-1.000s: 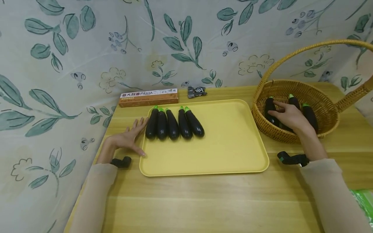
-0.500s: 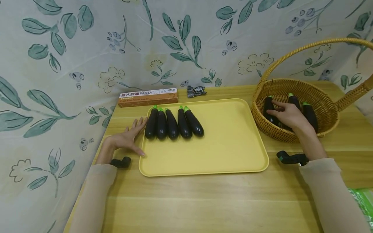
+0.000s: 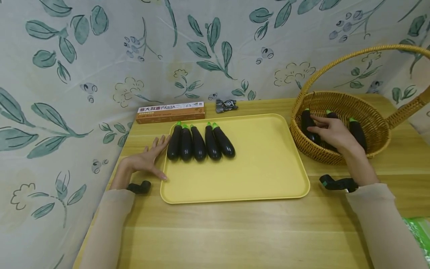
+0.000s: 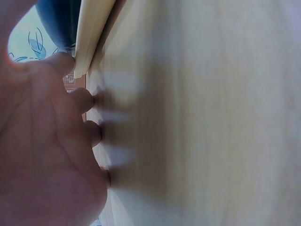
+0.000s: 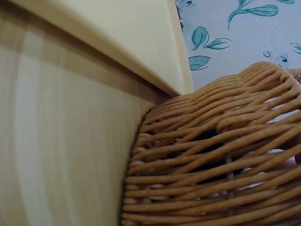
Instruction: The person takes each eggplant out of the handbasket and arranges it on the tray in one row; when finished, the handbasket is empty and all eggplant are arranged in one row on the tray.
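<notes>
On the left of the yellow tray point(image 3: 265, 160), several dark eggplants point(image 3: 199, 144) with green stems lie side by side. My left hand point(image 3: 146, 160) rests at the tray's left edge with its fingers spread; the thumb and index finger touch the rim. Inside the wicker basket point(image 3: 339, 158), my right hand point(image 3: 330, 132) holds the leftmost eggplant point(image 3: 306, 119), its thumb and fingertips at the right side; the undersides of the fingers are hidden. Another eggplant point(image 3: 332, 114) runs partly beneath that hand, and a third eggplant point(image 3: 357, 132) lies to its right. Basket weave point(image 5: 211, 160) hides the right hand's grip in the right wrist view.
Behind the tray lie a pasta box point(image 3: 171, 113) and a small black packet point(image 3: 226, 106). The basket's tall handle point(image 3: 336, 61) arches over the right arm. A green package point(image 3: 418, 233) shows at the right edge. Patterned cloth point(image 3: 215, 48) hangs behind the table.
In the basket, the leftmost eggplant has tilted slightly left at its stem end, and the middle one has shifted left under the right hand. The left hand and tray look unmoved.
</notes>
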A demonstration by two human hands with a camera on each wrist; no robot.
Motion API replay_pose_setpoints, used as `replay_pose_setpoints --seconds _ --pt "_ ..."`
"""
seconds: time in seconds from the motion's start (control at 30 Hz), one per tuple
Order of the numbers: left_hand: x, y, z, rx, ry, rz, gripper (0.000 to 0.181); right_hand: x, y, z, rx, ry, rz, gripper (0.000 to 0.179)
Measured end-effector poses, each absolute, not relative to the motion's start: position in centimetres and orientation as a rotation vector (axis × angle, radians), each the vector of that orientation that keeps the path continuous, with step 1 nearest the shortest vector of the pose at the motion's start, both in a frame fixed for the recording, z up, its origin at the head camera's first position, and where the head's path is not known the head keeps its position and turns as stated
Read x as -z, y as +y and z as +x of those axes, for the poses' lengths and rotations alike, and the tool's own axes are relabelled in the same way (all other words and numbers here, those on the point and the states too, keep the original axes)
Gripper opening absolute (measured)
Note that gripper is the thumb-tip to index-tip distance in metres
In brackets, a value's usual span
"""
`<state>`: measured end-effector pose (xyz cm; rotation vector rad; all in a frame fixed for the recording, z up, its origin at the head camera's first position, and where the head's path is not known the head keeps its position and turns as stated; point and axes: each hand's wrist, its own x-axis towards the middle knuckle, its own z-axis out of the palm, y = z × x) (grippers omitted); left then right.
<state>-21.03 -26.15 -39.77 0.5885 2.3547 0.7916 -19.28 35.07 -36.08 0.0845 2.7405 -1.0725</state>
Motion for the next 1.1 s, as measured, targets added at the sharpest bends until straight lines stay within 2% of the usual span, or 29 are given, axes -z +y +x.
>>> replay_pose_setpoints --seconds 0.37,0.73,0.9,1.1 --pt "39.8 -26.1 -21.1 -0.791 2.352 0.595 0.148 32.2 37.1 -17.3 1.267 2.722 0.2 0.074" --pt "39.7 -26.2 -20.9 -0.776 2.363 0.596 0.148 30.2 39.0 -13.6 1.052 2.591 -0.152 0.057" --pt "39.7 -26.3 -20.9 -0.771 2.364 0.594 0.148 30.1 37.1 -13.1 1.059 2.517 -0.31 0.052" --pt "39.7 -26.1 -21.0 -0.782 2.356 0.597 0.147 29.8 31.3 -14.3 1.178 2.416 -0.377 0.052"
